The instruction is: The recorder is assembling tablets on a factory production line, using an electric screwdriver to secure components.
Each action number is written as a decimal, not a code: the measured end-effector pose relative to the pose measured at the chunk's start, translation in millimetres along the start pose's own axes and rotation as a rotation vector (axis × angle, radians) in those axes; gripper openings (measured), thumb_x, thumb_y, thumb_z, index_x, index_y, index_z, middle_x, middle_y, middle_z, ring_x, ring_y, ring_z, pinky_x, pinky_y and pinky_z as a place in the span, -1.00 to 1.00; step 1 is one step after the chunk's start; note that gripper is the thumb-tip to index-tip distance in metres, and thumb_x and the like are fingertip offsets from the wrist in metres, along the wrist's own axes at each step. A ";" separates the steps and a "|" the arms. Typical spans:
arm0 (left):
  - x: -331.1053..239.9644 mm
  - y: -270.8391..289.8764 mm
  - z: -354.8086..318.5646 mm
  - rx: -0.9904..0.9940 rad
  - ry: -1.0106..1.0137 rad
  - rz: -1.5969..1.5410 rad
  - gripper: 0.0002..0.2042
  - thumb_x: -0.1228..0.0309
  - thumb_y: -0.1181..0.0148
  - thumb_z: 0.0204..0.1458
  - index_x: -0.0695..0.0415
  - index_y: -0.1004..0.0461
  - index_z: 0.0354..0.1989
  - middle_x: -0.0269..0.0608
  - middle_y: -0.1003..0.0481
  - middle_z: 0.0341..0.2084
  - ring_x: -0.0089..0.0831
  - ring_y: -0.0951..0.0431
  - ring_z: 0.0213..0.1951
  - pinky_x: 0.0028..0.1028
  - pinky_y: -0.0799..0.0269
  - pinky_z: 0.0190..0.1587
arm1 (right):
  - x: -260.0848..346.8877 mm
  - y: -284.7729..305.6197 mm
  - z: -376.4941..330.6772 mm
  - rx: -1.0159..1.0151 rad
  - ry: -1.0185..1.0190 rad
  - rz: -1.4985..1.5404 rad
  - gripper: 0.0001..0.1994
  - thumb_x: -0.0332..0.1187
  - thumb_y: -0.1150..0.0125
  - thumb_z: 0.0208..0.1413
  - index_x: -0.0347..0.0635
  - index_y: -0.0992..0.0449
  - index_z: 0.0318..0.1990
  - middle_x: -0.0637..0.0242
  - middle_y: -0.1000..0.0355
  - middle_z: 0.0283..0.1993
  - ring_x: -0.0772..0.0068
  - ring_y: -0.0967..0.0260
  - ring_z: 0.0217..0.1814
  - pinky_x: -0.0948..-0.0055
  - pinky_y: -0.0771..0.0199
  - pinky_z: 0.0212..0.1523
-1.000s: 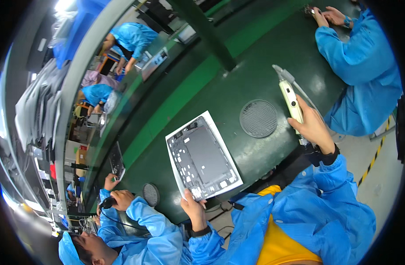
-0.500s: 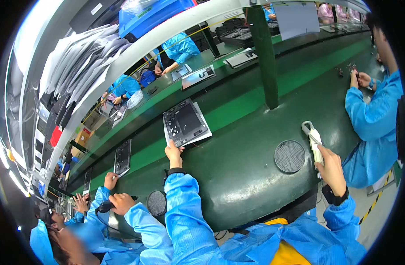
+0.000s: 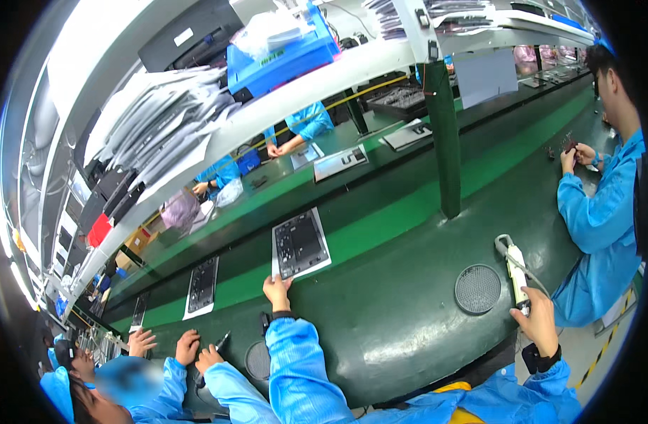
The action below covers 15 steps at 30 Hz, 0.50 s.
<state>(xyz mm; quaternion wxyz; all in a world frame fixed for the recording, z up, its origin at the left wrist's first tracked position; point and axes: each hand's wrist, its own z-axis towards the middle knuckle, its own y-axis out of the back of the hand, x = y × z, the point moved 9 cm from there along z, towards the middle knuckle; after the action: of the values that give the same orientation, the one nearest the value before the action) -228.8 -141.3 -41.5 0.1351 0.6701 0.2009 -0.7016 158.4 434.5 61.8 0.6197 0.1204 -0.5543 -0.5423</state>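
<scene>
The left hand (image 3: 277, 290) pinches the near edge of a white tray (image 3: 300, 244) lying on the green worktop (image 3: 380, 325). The right hand (image 3: 538, 321) is closed around an electric screwdriver (image 3: 516, 272), beside a round mesh disc (image 3: 477, 289).

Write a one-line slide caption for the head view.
Left hand holds a flat panel tray at the green conveyor belt; right hand grips a white electric screwdriver.
</scene>
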 end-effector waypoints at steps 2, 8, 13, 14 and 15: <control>15.4 24.4 -0.8 -0.114 -0.038 -0.023 -0.64 0.56 0.00 0.03 0.47 -0.16 -0.01 0.10 -0.38 -0.21 -0.28 -0.54 -0.42 -0.46 -0.56 -0.49 | 0.6 -8.7 7.2 0.005 0.055 -0.034 -0.51 -0.41 -0.33 -0.36 -0.40 -0.40 -0.15 -0.07 -0.41 -0.24 -0.09 -0.35 -0.20 0.23 -0.33 -0.18; -1.8 -9.6 -74.4 -0.096 -0.376 0.013 -0.87 0.51 0.02 0.09 0.24 -0.31 -0.21 -0.23 -0.39 -0.44 -0.54 -0.44 -0.61 -0.60 -0.39 -0.62 | -16.5 -0.1 -3.0 0.078 -0.102 0.107 -0.50 -0.40 -0.34 -0.35 -0.33 -0.40 -0.12 0.03 -0.42 -0.27 0.02 -0.35 -0.21 0.22 -0.30 -0.16; -18.9 -97.5 -169.1 0.350 -0.246 -0.031 -0.86 0.42 -0.02 0.09 0.24 -0.41 -0.32 -0.22 -0.47 -0.54 -0.57 -0.42 -0.65 -0.62 -0.30 -0.65 | -23.2 8.3 -18.3 -0.023 -0.063 0.106 -0.52 -0.39 -0.35 -0.36 -0.37 -0.43 -0.17 -0.02 -0.43 -0.37 0.01 -0.39 -0.33 0.23 -0.37 -0.27; -18.6 -99.1 -183.5 0.364 -0.198 0.019 -0.85 0.41 -0.02 0.09 0.25 -0.41 -0.31 -0.21 -0.47 -0.55 -0.58 -0.41 -0.65 -0.63 -0.30 -0.65 | -20.7 5.8 -16.8 0.001 -0.103 0.100 -0.52 -0.36 -0.34 -0.34 -0.33 -0.44 -0.15 -0.01 -0.43 -0.38 0.01 -0.39 -0.33 0.22 -0.37 -0.27; -16.0 -97.3 -194.7 0.383 -0.155 0.071 -0.85 0.40 -0.03 0.09 0.25 -0.41 -0.31 -0.21 -0.47 -0.57 -0.58 -0.40 -0.65 -0.64 -0.29 -0.65 | -25.1 -2.5 -15.6 -0.009 -0.081 0.104 -0.53 -0.31 -0.32 -0.29 -0.27 -0.44 -0.13 0.03 -0.44 -0.38 0.03 -0.39 -0.32 0.22 -0.37 -0.27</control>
<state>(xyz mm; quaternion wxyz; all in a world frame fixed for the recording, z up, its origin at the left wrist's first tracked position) -99.9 33.5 -19.8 0.0451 0.6341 0.0291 -0.7714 174.9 446.8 40.4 0.6246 0.0664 -0.5822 -0.5162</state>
